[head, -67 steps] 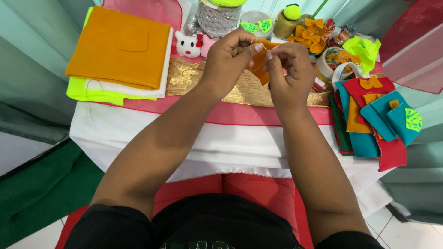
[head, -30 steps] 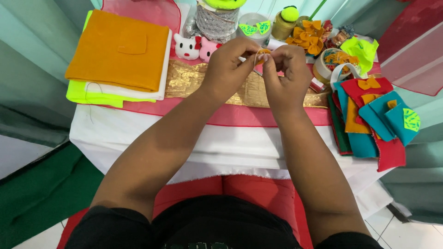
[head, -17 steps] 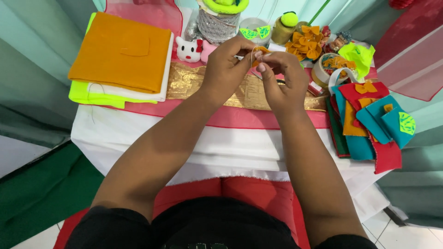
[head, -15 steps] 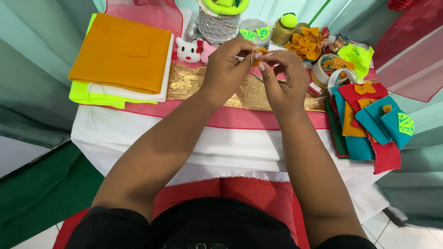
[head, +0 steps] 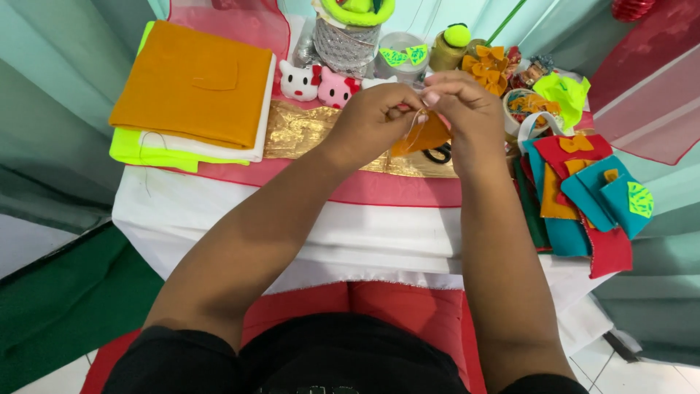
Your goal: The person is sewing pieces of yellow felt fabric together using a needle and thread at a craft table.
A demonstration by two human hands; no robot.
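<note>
Both hands, left hand (head: 375,117) and right hand (head: 463,109), pinch an orange felt piece (head: 423,137) above the gold cloth (head: 299,131), evidently mid-stitch; pulling the thread (head: 413,131) taut requires a steady grip.

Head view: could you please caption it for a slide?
Both hands, left and right, pinch orange felt above a craft-strewn table.

The orange felt piece (head: 426,135) pinched between the left hand (head: 375,120) and right hand (head: 467,109) looks soft and matt. The stacked orange felt sheets (head: 193,80) are the same fuzzy cloth, over white and neon-yellow layers. The gold fabric strip (head: 299,131) is shiny and crinkled. The teal and red felt cutouts (head: 590,197) look matt. The white tablecloth (head: 306,233) is smooth, plain cloth.
</note>
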